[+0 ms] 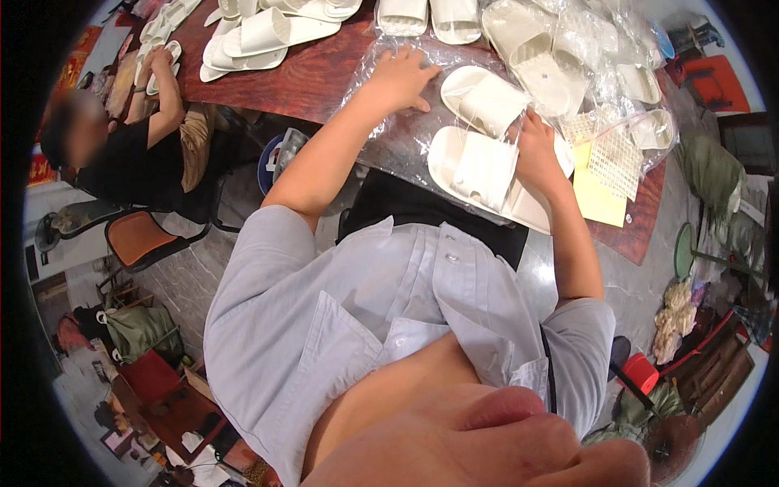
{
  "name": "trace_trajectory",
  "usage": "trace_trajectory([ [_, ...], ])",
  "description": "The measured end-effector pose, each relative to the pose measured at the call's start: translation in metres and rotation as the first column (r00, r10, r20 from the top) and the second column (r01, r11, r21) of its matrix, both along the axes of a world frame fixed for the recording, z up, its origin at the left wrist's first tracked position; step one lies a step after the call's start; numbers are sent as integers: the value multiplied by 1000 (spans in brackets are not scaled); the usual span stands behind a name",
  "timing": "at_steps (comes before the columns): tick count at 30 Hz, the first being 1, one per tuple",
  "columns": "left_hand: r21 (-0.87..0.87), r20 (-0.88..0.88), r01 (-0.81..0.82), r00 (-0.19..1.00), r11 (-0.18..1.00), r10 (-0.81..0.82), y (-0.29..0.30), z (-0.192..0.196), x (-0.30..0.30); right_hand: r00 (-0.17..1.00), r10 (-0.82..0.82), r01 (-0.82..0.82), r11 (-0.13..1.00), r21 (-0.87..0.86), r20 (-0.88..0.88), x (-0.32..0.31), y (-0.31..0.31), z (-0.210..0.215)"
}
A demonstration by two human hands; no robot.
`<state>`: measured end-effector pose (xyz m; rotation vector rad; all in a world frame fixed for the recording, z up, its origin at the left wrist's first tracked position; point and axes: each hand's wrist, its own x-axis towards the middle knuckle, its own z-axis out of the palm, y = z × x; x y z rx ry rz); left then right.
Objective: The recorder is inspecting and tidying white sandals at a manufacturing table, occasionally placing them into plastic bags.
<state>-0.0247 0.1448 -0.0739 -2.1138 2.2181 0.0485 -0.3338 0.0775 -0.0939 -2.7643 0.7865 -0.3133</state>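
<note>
step: bagging white slippers, looks mid-way | L hand (402, 79) flat, fingers spread, pressing clear plastic bag (389, 138) on surface (308, 77) | R hand (537, 150) closed on slipper pair (479, 162) at near edge | next prob: open bag mouth w/ L, slide pair in

right hand (537, 154): fingers hidden behind the white slipper (479, 166)
slippers at top (426, 16): cut off by the picture's edge
co-worker (105, 154): face blurred
</note>
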Motion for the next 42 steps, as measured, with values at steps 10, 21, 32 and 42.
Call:
trace_trajectory([
  [10,-419,-305,37,935,907,-179,-22,-49,-38,980,27,-14,998,-68,196,-5,-6,-35],
  [21,-424,-333,17,927,906,-173,-22,-72,-34,765,-511,-143,460,876,393,23,-27,-92],
  [32,-451,-343,73,906,890,-248,-14,-66,-36,917,-16,-15,997,73,400,-15,29,10],
  [42,-397,-264,101,939,912,-219,-8,-59,-40,731,-394,332,919,215,557,-94,53,-10],
])
